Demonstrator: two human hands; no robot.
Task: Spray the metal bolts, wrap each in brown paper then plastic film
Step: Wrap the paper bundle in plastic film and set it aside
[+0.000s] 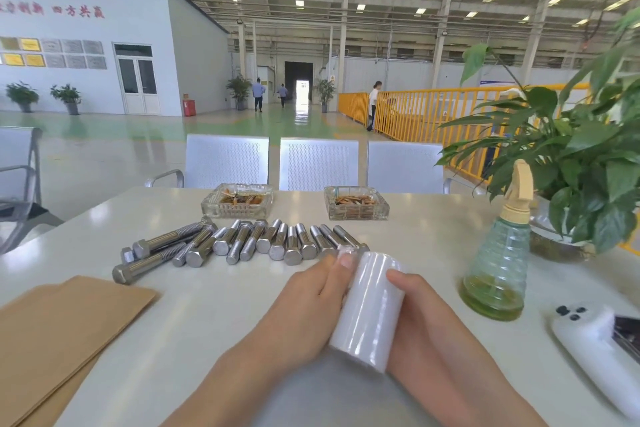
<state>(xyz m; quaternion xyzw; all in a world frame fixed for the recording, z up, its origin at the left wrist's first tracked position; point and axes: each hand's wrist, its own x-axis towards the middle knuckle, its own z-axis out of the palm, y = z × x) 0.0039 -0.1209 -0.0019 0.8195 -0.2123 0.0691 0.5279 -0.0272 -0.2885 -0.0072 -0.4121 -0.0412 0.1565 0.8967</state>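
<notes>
Film (369, 312): light, slippery roll; take by its ends.
Grip: left hand (308, 302) and right hand (420, 308) clasp it, seemingly picking its edge.
Bolts (242, 243): heavy, beyond film.

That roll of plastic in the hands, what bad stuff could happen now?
1. The roll of plastic film is smooth and sits between the left hand and right hand; it might slip out and knock the bolts lying right behind it, which could roll.
2. The bolts look bare, and the spray bottle stands untouched, so wrapping could start before spraying.
3. The ashtrays are close; ash could dirty the bolts.
</notes>
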